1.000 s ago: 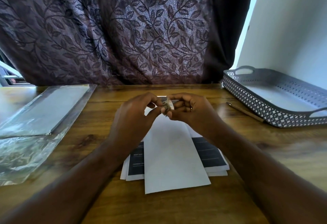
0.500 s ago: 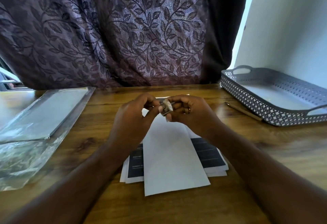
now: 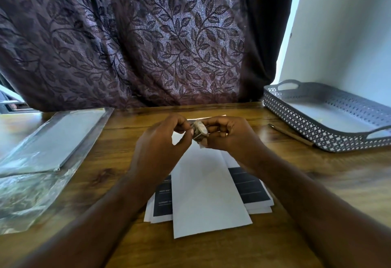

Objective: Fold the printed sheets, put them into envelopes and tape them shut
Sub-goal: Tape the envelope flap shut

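Head view: envelope covers printed sheets; tray right, plastic packet left.

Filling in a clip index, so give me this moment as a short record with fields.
left hand: pinches the tape roll at its edge
right hand: grips the tape roll
envelope: flat on the sheets, below both hands
sheets: stacked on the table, partly under the envelope
tray: far right
pencil: on the table in front of the tray
plastic pack: left side
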Demonstrator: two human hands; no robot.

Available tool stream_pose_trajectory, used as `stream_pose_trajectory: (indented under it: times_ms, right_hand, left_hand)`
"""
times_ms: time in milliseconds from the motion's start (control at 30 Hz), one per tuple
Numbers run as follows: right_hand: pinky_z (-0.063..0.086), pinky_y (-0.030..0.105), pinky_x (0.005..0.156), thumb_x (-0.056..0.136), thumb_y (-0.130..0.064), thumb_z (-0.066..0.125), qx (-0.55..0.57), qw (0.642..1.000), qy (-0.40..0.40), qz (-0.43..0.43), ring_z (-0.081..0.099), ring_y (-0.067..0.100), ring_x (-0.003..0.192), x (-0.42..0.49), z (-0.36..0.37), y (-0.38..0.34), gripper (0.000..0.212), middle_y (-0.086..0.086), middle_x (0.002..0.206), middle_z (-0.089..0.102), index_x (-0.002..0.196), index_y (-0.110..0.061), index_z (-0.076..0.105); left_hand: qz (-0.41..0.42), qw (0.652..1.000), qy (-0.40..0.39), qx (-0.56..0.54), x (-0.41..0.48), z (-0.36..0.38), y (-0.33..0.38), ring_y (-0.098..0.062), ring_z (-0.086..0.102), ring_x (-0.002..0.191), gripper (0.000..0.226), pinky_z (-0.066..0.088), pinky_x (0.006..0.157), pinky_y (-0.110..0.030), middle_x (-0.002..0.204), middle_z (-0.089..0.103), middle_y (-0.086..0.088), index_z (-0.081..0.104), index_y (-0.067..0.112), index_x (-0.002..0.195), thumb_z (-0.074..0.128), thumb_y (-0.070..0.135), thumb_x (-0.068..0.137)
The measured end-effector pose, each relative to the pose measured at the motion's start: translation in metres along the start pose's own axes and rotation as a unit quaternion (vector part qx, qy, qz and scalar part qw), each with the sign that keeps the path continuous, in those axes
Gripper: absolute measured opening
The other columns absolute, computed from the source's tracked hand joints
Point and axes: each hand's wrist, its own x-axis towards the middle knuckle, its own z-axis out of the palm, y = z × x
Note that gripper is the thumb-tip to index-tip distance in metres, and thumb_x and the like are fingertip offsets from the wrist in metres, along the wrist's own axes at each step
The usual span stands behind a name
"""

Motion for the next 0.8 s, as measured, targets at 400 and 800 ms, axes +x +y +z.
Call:
stream_pose_trajectory:
  times_ms: [400,800]
  right_hand:
    - [0.058,0.042,0.094,0.089,0.000,0.069,0.068,0.995,-0.030,0.062,0.073,0.024,0.101,0.000,0.002,-0.001,0.032,0.008,0.108,0.077,0.121,-0.006,0.070]
    - [0.060,0.026,0.083,0.074,-0.005,0.086,-0.100,0.995,0.012,0.008,0.072,0.012,0.098,0.002,0.001,0.003,0.062,0.000,0.114,0.072,0.131,-0.015,0.062]
  left_hand:
    - [-0.008,0.999,-0.037,0.024,0.000,0.005,-0.003,-0.009,0.063,0.093,0.032,0.051,0.068,-0.027,0.105,0.068,0.008,0.057,0.025,0.119,0.069,0.034,0.091]
    - [-0.046,0.982,-0.166,-0.073,0.004,0.006,-0.016,-0.001,0.056,0.096,0.031,0.049,0.075,-0.017,0.106,0.053,0.017,0.063,0.032,0.122,0.069,0.029,0.091]
